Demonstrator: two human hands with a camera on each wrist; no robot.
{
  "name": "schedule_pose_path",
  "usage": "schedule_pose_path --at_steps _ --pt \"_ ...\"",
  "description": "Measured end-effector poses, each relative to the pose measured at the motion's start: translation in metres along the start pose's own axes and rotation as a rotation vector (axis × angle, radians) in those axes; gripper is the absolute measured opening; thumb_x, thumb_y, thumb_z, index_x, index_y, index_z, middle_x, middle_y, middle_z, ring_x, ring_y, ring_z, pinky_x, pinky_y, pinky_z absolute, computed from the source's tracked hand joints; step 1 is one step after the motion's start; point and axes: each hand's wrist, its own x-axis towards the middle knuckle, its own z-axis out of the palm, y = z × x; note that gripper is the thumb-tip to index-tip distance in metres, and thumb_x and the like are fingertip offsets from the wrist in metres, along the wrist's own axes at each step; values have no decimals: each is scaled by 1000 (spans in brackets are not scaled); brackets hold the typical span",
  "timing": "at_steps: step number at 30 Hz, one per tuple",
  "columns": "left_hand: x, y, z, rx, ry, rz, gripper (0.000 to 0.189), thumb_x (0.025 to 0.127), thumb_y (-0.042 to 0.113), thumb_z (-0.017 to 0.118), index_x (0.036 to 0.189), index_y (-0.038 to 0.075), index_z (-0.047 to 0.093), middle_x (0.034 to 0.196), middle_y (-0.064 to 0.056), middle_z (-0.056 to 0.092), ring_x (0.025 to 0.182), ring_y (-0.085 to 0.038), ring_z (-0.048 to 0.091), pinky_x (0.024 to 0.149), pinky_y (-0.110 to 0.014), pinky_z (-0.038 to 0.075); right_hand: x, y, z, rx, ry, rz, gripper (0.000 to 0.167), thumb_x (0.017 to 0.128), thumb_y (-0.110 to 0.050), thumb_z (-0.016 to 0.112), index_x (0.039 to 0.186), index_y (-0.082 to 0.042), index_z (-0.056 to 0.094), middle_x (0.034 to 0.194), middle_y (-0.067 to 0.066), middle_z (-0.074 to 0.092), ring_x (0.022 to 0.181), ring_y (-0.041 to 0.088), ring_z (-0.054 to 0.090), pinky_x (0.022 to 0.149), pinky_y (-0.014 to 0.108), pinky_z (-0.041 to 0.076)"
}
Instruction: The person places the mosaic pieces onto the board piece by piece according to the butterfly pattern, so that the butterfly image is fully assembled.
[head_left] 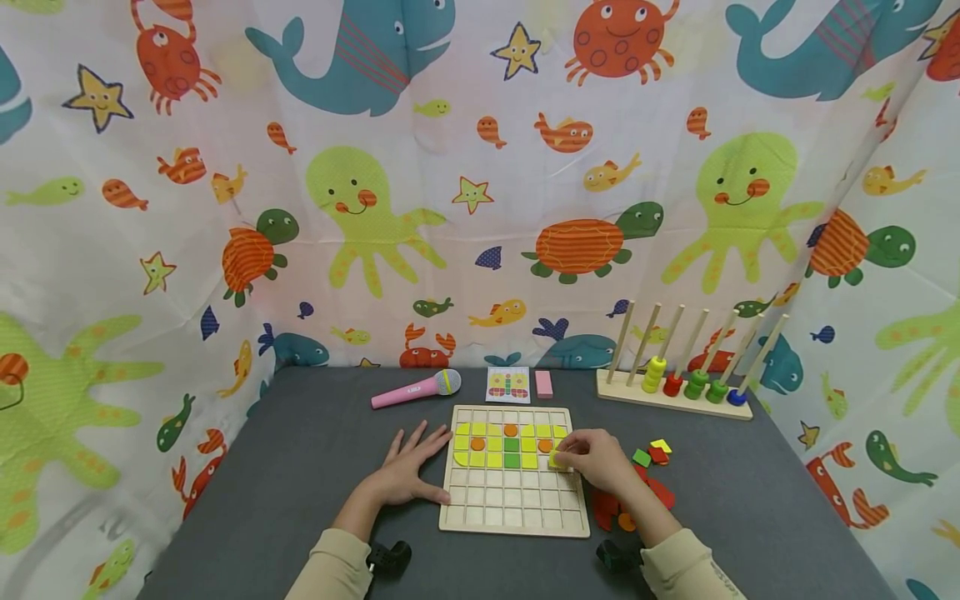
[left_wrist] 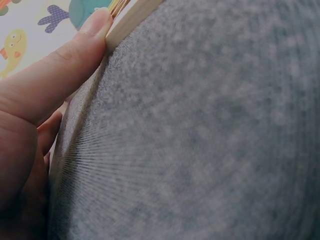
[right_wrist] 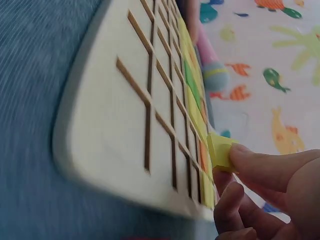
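A wooden grid board point(head_left: 513, 522) lies on the dark table, its upper rows filled with yellow, orange and green tiles. Between thumb and fingertips my right hand point(head_left: 600, 460) pinches a yellow tile point(right_wrist: 219, 151) at the board's right edge, at the end of the lowest filled row. Spread out flat at the board's left side is my left hand point(head_left: 405, 473). In the left wrist view its thumb point(left_wrist: 65, 70) presses the board's side edge. The lower rows of the grid hold no tiles.
Loose red, orange, green and yellow tiles point(head_left: 660, 492) lie right of the board, partly under my right forearm. Behind the board are a pink toy microphone point(head_left: 408, 392), a pattern card point(head_left: 508, 385), a pink block point(head_left: 543, 384) and a peg stand with coloured rings point(head_left: 675, 398).
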Motion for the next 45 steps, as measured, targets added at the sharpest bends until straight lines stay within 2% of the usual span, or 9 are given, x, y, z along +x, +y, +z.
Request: schedule_pose_path --at_steps 4,10,17,21,27,35,40,45 --pt "1 0 1 6 -5 -7 113 72 67 80 162 27 26 169 3 19 158 -32 -4 120 -63 -14 4 -5 12 6 -13 4 8 87 -21 81 91 -15 78 84 0 69 73 19 57 58 28 50" --pt "2 1 1 10 -1 -5 112 71 67 80 162 28 25 169 4 19 158 -32 -5 120 -63 -15 8 -6 20 -23 14 1 8 86 -18 81 93 -14 80 90 -1 72 81 18 58 63 28 50" --pt "2 1 2 11 -3 -11 113 71 67 80 162 27 26 169 3 20 158 -33 -4 120 -63 -14 10 -3 25 -29 40 -37 8 84 -16 83 89 -14 78 84 -3 71 79 17 57 66 29 50" --pt "2 0 3 2 3 -10 114 70 67 80 161 26 27 169 1 21 158 -34 -3 120 -63 -13 8 -3 21 -26 46 -31 10 83 -17 84 90 -14 77 82 -2 68 78 17 56 65 29 48" --pt "2 -1 4 -5 4 -16 114 69 68 80 161 28 27 169 3 21 158 -33 -4 120 -63 -14 7 10 -7 -91 112 -14 11 87 -20 80 94 -13 76 85 1 69 77 18 58 63 29 50" --pt "2 -1 4 4 4 -24 112 70 67 80 161 30 26 169 5 20 158 -31 -5 120 -62 -15 2 54 -65 -176 194 20 18 94 -26 73 101 -10 76 92 6 73 82 22 62 64 33 49" --pt "1 -1 3 8 4 -21 112 70 68 80 161 31 26 169 6 20 158 -31 -5 120 -62 -15 -2 84 -95 -196 208 61 26 97 -29 68 105 -6 75 96 11 72 85 26 62 66 35 47" --pt "2 -2 3 9 5 -21 112 70 67 80 161 31 26 169 6 20 158 -32 -5 120 -63 -15 -3 104 -109 -198 205 131 32 96 -31 69 106 -1 73 92 11 71 83 25 60 65 33 45"
